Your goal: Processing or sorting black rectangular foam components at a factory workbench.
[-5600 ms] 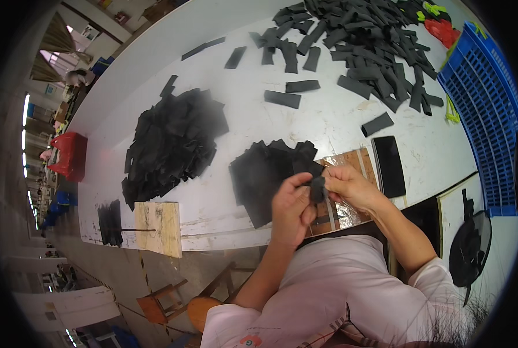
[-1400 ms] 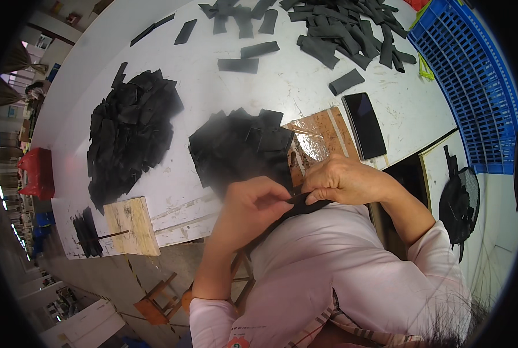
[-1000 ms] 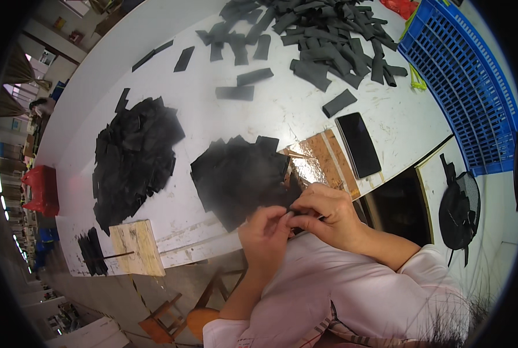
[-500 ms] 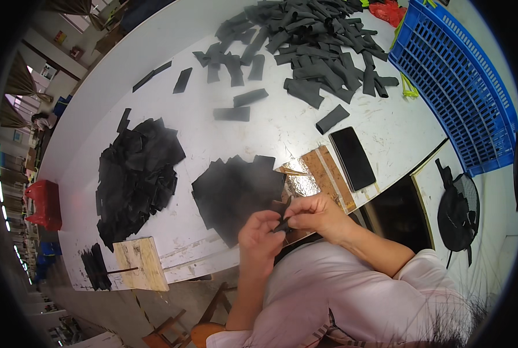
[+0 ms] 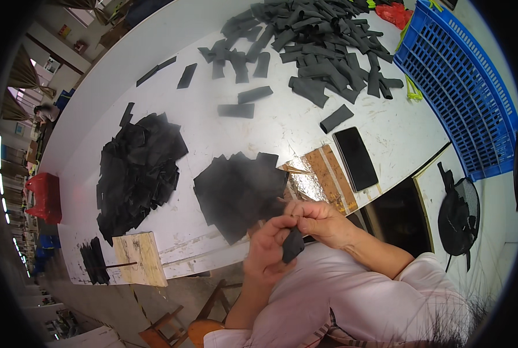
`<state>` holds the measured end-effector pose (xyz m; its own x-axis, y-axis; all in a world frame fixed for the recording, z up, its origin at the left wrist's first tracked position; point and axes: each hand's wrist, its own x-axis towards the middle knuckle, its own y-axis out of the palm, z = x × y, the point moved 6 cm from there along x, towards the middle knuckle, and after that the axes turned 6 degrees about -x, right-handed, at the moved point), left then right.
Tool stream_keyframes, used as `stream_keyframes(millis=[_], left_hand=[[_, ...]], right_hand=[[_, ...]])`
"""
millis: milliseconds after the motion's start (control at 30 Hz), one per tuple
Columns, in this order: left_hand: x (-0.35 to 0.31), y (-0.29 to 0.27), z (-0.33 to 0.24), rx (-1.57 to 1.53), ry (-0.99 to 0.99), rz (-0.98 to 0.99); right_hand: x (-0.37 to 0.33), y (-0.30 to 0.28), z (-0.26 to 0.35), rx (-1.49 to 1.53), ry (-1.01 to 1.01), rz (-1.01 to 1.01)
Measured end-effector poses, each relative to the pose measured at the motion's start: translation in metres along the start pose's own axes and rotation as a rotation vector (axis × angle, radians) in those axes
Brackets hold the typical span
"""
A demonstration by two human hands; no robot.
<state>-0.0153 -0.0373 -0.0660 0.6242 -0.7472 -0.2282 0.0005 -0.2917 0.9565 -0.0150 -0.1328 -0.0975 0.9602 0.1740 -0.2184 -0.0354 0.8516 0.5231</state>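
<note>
This is a workshop, much like a factory floor: a long, scuffed white desk (image 5: 294,133) carries heaps of similar dark pieces (image 5: 140,168), with a blue plastic crate (image 5: 457,93) at its right. Strip lights (image 5: 0,156) line a deep hall, and striped tape (image 5: 139,303) marks the floor near wooden stools (image 5: 161,332).

Held fabric piece (image 5: 293,246): black. Pile of rolled pieces (image 5: 323,69): charcoal grey. Tabletop (image 5: 212,136): white (with brownish scuffs). Crate (image 5: 459,93): blue, grid-patterned. Board (image 5: 323,169): orange-brown, pale stripe. Phone (image 5: 356,159): black. Shirt (image 5: 352,284): pale pink.
</note>
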Motion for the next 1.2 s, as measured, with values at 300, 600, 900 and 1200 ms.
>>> stream_keyframes(millis=[300,600,900,1200], left_hand=[[-0.004,0.032,-0.033,1.455,1.056,-0.191],[0.007,0.072,-0.033,0.215,0.254,0.117],[0.047,-0.009,-0.036,-0.44,0.032,0.079],[0.043,-0.034,-0.026,0.148,0.214,-0.084]], right_hand=[[-0.01,0.016,0.06,-0.499,-0.369,-0.045],[-0.004,0.048,0.119,-0.788,-0.374,0.005],[0.037,-0.001,0.048,-0.16,0.186,0.119],[0.039,-0.022,0.021,-0.162,0.135,0.158]])
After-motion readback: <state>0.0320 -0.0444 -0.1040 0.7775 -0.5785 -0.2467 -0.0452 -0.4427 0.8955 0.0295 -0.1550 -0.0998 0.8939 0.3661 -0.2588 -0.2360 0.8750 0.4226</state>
